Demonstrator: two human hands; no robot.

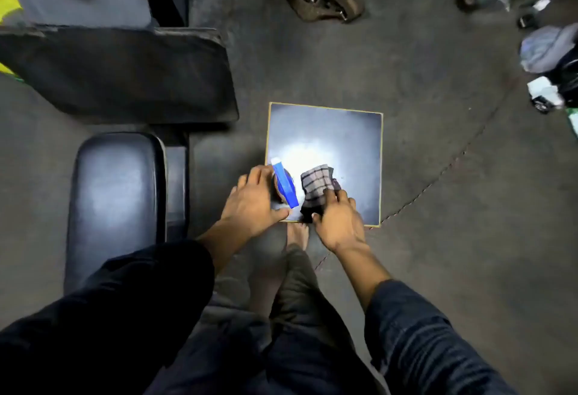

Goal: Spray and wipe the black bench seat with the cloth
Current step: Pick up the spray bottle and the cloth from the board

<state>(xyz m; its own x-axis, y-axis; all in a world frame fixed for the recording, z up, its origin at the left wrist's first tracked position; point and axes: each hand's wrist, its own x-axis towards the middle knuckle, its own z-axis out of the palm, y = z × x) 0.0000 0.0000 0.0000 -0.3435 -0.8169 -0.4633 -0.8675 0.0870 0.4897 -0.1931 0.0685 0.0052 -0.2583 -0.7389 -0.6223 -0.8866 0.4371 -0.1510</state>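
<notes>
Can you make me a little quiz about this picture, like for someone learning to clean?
1. True or false: the checked cloth lies on the black bench seat.
2. Which hand is on the spray bottle with the blue top? A) left hand B) right hand C) neither
3. Fill in: the bottle and cloth sit on a square ____ with a thin yellow edge.

Key: 1 false, the cloth is on the square board on the floor; 2 A; 3 board.
</notes>
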